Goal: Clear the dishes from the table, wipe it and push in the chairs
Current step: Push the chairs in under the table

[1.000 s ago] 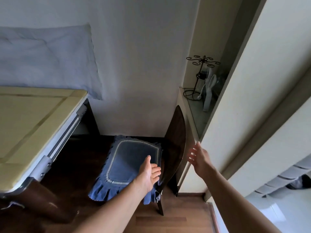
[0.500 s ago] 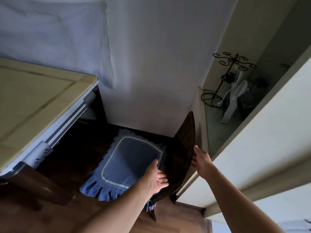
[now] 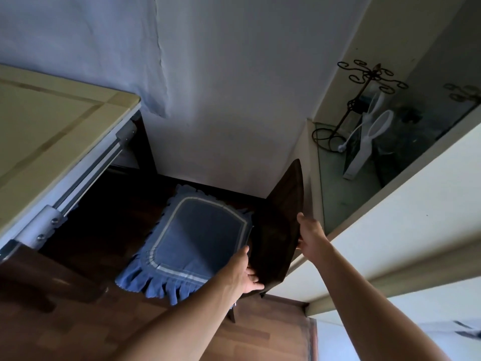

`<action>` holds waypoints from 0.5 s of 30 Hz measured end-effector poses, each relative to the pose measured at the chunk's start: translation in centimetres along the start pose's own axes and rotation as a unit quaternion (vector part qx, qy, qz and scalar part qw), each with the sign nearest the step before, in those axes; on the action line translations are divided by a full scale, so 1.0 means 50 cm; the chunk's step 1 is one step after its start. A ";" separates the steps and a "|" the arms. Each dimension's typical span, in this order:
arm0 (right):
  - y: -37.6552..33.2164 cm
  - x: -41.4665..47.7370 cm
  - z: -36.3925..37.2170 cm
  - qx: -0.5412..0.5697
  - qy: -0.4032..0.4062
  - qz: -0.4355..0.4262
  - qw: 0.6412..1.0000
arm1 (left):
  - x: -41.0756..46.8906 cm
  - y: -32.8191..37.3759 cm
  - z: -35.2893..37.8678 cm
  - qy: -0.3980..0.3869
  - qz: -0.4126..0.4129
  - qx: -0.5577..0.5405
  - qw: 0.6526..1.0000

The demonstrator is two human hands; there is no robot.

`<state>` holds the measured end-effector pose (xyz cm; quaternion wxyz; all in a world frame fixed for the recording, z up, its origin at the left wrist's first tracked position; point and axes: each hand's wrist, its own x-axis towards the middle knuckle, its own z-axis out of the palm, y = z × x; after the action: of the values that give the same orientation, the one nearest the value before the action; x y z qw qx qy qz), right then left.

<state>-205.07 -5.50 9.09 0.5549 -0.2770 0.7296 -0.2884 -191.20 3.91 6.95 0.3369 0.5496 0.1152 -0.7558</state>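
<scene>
Corner [image 3: 282, 162]: chair [image 3: 281, 225] between left hand [image 3: 243, 273], right hand [image 3: 311, 237]

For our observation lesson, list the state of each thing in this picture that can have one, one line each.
chair: not pushed in, apart from the table
seat cushion: lying flat on the chair seat
left hand: grips the backrest's near end
right hand: grips the backrest's top edge
mug tree: upright in the alcove
</scene>
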 end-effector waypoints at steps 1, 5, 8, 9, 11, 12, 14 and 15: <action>-0.001 -0.006 0.001 0.006 -0.001 0.002 1.000 | 0.004 -0.004 0.002 0.004 -0.012 0.004 1.000; -0.006 -0.015 0.003 0.027 0.004 0.009 1.000 | 0.036 -0.018 0.006 0.021 -0.067 0.002 0.998; -0.009 -0.017 0.007 0.023 -0.001 0.009 1.000 | 0.054 -0.025 0.000 0.015 -0.079 0.001 0.997; -0.012 -0.018 0.011 0.022 -0.004 0.009 1.000 | 0.059 -0.028 -0.004 0.012 -0.077 0.006 0.997; -0.018 -0.018 0.019 0.014 -0.005 0.009 1.000 | 0.065 -0.032 -0.011 0.010 -0.087 -0.005 0.996; -0.022 -0.020 0.026 0.009 -0.007 0.006 1.000 | 0.066 -0.032 -0.013 0.011 -0.090 -0.019 0.996; -0.036 -0.034 0.045 0.005 -0.017 -0.005 1.000 | 0.055 -0.023 -0.014 0.024 -0.091 -0.069 0.993; -0.042 -0.041 0.054 0.004 -0.022 -0.012 1.000 | 0.044 -0.018 -0.012 0.035 -0.089 -0.103 0.990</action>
<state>-201.79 -5.73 11.36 0.5682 -0.2899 0.7128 -0.2916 -191.70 4.05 4.54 0.3191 0.5257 0.2521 -0.7472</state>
